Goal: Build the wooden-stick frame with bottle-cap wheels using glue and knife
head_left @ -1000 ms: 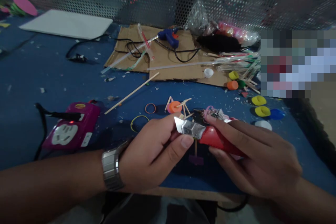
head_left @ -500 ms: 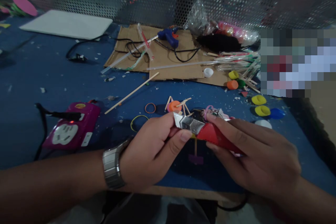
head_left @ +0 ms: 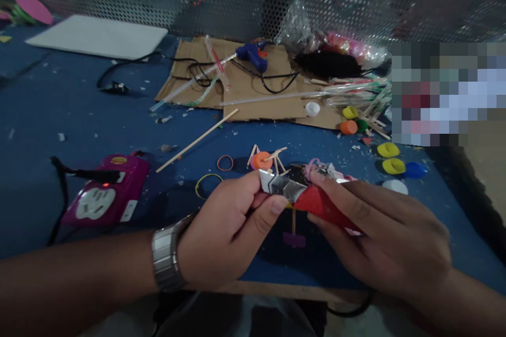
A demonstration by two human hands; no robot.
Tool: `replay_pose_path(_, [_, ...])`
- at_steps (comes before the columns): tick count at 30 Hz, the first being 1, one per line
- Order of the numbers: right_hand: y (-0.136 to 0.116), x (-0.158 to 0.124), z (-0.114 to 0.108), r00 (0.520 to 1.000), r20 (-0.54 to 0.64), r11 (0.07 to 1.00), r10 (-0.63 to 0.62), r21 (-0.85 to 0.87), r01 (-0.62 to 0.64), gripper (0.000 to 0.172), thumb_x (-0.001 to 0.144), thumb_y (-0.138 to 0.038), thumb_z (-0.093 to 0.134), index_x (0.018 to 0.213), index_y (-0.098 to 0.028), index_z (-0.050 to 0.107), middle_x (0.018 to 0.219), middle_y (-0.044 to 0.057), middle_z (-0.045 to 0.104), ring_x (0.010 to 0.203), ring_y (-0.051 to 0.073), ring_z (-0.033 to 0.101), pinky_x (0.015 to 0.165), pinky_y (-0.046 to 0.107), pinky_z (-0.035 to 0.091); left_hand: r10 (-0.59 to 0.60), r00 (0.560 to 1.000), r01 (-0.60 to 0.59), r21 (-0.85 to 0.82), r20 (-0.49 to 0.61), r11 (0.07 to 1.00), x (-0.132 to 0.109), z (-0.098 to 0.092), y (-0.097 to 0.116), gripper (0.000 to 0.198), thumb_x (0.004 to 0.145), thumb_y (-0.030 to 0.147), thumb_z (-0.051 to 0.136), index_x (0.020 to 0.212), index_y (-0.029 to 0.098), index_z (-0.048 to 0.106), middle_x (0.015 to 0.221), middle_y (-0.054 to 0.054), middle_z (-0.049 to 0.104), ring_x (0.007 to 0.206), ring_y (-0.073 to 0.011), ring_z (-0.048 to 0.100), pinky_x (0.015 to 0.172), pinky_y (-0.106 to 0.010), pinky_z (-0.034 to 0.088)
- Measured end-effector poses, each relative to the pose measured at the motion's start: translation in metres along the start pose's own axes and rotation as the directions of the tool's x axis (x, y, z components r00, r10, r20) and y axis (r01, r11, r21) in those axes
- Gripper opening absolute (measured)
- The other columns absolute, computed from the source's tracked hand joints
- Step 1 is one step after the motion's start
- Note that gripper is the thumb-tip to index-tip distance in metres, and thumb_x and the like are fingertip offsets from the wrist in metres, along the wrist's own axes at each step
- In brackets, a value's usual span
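Observation:
A red utility knife [head_left: 326, 205] with a broad silver blade [head_left: 284, 185], scored with slanted lines, lies across between my two hands. My right hand [head_left: 395, 226] is closed around its red body. At the blade end, my left hand [head_left: 225, 226] is closed, thumb and forefinger pinching close to the slanted tip; what the other fingers touch is hidden. Just beyond the blade stands a small build of sticks with an orange bottle cap [head_left: 262, 160]. Below the knife a stick with a purple piece [head_left: 294, 240] shows, its upper part covered.
A magenta power strip [head_left: 108, 189] with a cord sits left, near rubber bands [head_left: 225, 162] and a wooden stick [head_left: 197, 140]. Behind, a blue glue gun [head_left: 253, 56] rests on cardboard [head_left: 269, 110]. Yellow caps [head_left: 393, 166] lie right; a white board [head_left: 98, 37] lies back left.
Almost nothing differs. The whole view shifts slightly to the left, while both hands keep the same grip on the knife.

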State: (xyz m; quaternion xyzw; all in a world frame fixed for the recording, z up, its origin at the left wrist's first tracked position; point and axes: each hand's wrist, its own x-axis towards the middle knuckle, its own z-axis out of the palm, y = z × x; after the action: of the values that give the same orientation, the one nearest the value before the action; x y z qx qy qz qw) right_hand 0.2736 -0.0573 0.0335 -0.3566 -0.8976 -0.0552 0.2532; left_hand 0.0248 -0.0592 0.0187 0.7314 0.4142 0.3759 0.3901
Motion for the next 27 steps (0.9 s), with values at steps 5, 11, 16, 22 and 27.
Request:
replay_pose_path(5, [-0.0023, -0.0005, 0.0007, 1.0, 0.005, 1.0, 0.014, -0.005, -0.014, 0.032, 0.111, -0.025, 0.061, 0.14, -0.012, 0.068, 0.105, 0.008, 0.085, 0.083, 0.016, 0.078, 0.079, 0.027, 0.063, -0.029, 1.0, 0.029, 0.0, -0.005, 1.0, 0.0007, 0.0007, 0.0006, 0.039, 0.115, 0.039, 0.049, 0.079, 0.024, 0.048, 0.061, 0.005, 0.053, 0.053, -0.0122, 0.046, 0.054, -0.031, 0.035])
replay_pose_path(11, [-0.0023, -0.0014, 0.0001, 1.0, 0.008, 1.0, 0.02, -0.013, -0.02, 0.034, 0.111, -0.026, 0.061, 0.142, -0.013, 0.067, 0.104, 0.009, 0.085, 0.08, 0.017, 0.078, 0.073, 0.028, 0.062, -0.033, 0.999, 0.033, -0.006, -0.024, 0.999, 0.0025, 0.001, 0.0017, 0.038, 0.115, 0.038, 0.05, 0.08, 0.023, 0.049, 0.061, 0.005, 0.054, 0.053, -0.0115, 0.047, 0.054, -0.03, 0.036])
replay_pose_path(16, [-0.002, -0.0008, 0.0001, 1.0, 0.013, 0.999, 0.013, -0.034, -0.012, 0.036, 0.109, -0.023, 0.063, 0.143, -0.012, 0.066, 0.104, 0.009, 0.085, 0.08, 0.018, 0.079, 0.074, 0.029, 0.063, -0.042, 0.999, 0.041, -0.073, -0.022, 0.996, 0.0029, 0.0027, 0.0008, 0.037, 0.115, 0.038, 0.05, 0.081, 0.023, 0.048, 0.06, 0.006, 0.051, 0.052, -0.0109, 0.046, 0.051, -0.028, 0.036])
replay_pose_path(22, [-0.002, -0.0021, 0.002, 1.0, 0.009, 0.999, 0.022, -0.038, -0.022, 0.036, 0.11, -0.024, 0.064, 0.144, -0.013, 0.067, 0.105, 0.009, 0.085, 0.08, 0.019, 0.079, 0.073, 0.03, 0.063, -0.09, 0.996, 0.087, -0.084, -0.021, 0.993, 0.0038, 0.0041, 0.0016, 0.036, 0.114, 0.039, 0.051, 0.082, 0.024, 0.049, 0.06, 0.004, 0.054, 0.056, -0.0126, 0.049, 0.052, -0.028, 0.037])
replay_pose_path(27, [-0.0032, -0.0003, 0.0034, 0.999, -0.014, 0.996, 0.044, -0.072, -0.045, 0.033, 0.111, -0.025, 0.062, 0.141, -0.012, 0.069, 0.101, 0.008, 0.085, 0.076, 0.017, 0.079, 0.068, 0.029, 0.062, -0.119, 0.992, 0.115, -0.117, -0.029, 0.986, 0.0045, 0.0051, 0.0019, 0.039, 0.114, 0.039, 0.051, 0.079, 0.023, 0.049, 0.062, 0.004, 0.053, 0.059, -0.012, 0.049, 0.056, -0.028, 0.039])
